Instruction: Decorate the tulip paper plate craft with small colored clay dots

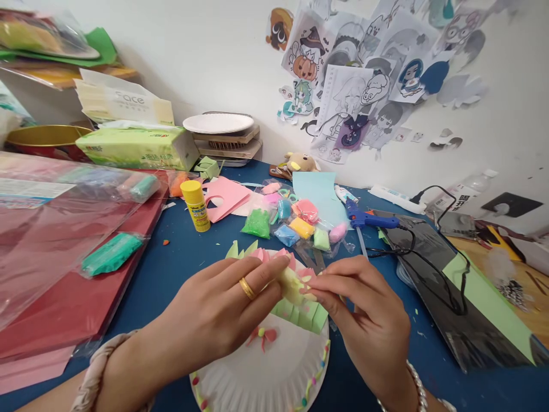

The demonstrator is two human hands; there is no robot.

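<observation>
Above the decorated paper plate [257, 380], my left hand [218, 306] grips a small pale yellow packet of what looks like soft clay [292, 288] between thumb and fingers. The fingertips of my right hand [369, 312] pinch the packet's right end. The plate carries a pink bow with a yellow centre [262, 335] and coloured dots along its lower rim. Green paper strips [302, 313] and pink paper petals [309, 274] cover its upper part, partly hidden behind my hands.
Behind the plate lie several coloured clay packets [302, 228], a yellow glue stick [195, 206] and pink paper [227, 197]. A blue glue gun [371, 218] with a black cord rests at right, near a black sheet [446, 286]. Red sheets in plastic [107, 297] fill the left.
</observation>
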